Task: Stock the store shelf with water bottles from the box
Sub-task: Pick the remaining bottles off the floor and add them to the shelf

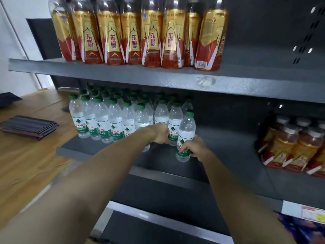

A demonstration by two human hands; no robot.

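while both arms reach into the middle shelf (228, 148), the right hand (194, 147) is wrapped around the labelled body of a water bottle (185, 138) standing upright at the right end of the front row, and the left hand (159, 133) is curled over a neighbouring bottle (145, 120) — judged to be steadying the row so nothing topples as the newcomer is seated. stocked bottles (98, 118) fill the left part to the shelf's front edge; open dark shelf lies to the right — ample room for further bottles. the box is not in view.
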